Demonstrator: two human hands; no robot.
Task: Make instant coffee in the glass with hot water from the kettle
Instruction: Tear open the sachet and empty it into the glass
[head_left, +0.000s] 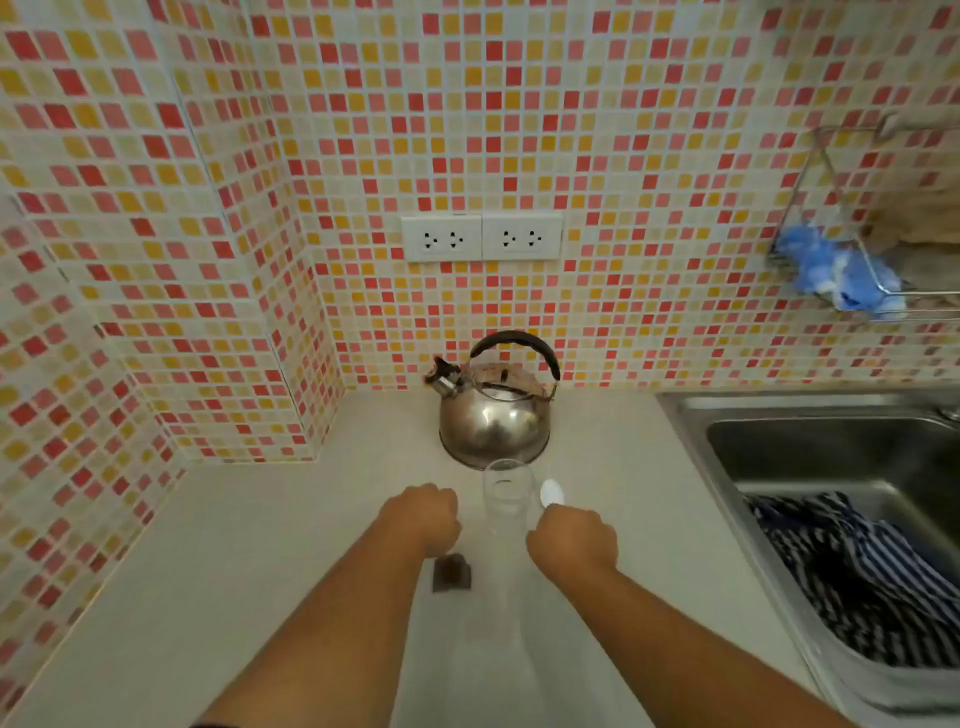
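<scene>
A steel kettle with a black handle stands on the pale counter by the tiled wall. Just in front of it is a clear, empty glass. My right hand is to the right of the glass, closed around a white spoon whose bowl points up. My left hand is to the left of the glass, fingers curled down, and a small dark brown coffee sachet shows just below it. Whether the fingers pinch the sachet is hidden.
A steel sink with a striped dark cloth in it lies to the right. A wire rack with something blue hangs on the wall above it. Two sockets sit over the kettle. A tiled corner juts out at left.
</scene>
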